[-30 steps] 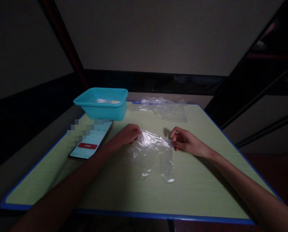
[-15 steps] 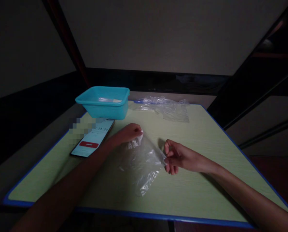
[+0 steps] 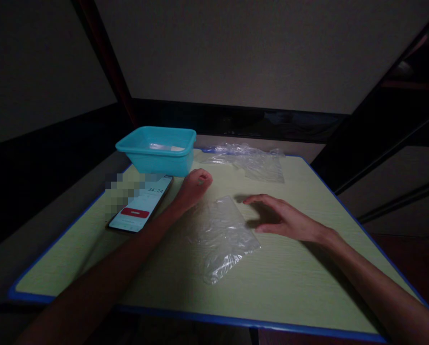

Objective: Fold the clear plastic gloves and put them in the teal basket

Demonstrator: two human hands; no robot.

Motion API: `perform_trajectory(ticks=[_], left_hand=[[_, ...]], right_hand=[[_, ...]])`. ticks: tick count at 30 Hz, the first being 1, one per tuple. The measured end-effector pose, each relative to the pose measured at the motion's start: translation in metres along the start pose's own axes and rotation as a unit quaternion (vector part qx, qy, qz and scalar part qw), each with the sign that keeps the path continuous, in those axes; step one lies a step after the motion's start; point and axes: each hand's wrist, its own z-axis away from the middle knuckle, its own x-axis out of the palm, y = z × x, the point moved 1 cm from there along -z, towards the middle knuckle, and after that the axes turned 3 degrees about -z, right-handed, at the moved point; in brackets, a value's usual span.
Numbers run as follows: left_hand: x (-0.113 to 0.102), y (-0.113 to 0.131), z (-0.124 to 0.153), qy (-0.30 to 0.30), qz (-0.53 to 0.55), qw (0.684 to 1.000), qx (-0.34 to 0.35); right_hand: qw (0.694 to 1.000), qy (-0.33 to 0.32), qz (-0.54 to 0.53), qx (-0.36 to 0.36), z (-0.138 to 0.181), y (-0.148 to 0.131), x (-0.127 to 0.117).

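Note:
A thin clear plastic bag (image 3: 228, 235) lies spread on the table, wrinkled, with its corners showing. My left hand (image 3: 196, 186) is just beyond the bag's upper left, in front of the blue basin; its fingers curl loosely with a gap inside them, and nothing shows in them. To the right of the bag, my right hand (image 3: 284, 218) hovers with thumb and fingers spread apart, holding nothing. The bag's left part is dim and hard to trace near my left forearm.
A light blue plastic basin (image 3: 156, 160) stands at the back left, with something pale inside. In front of it lies a phone (image 3: 142, 206) with a lit screen. More clear plastic bags (image 3: 260, 165) lie along the back edge of the blue-rimmed table (image 3: 325, 287).
Both hands have let go of the plastic bag, which now lies flatter. My left hand has moved away slightly, and my right hand has opened and shifted right.

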Motion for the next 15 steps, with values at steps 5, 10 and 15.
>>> perform_trajectory(ticks=[5,10,15], left_hand=[[-0.003,-0.007,-0.001,0.035,0.010,0.998,-0.045],[-0.002,-0.005,0.000,0.040,0.016,0.998,-0.053],[-0.002,-0.004,-0.001,0.037,0.017,0.998,-0.051]], right_hand=[[0.994,-0.082,0.065,-0.005,-0.014,0.015,0.012],[0.984,-0.138,0.111,0.014,-0.024,0.015,0.013],[0.976,-0.174,0.130,0.028,-0.028,0.010,0.012]])
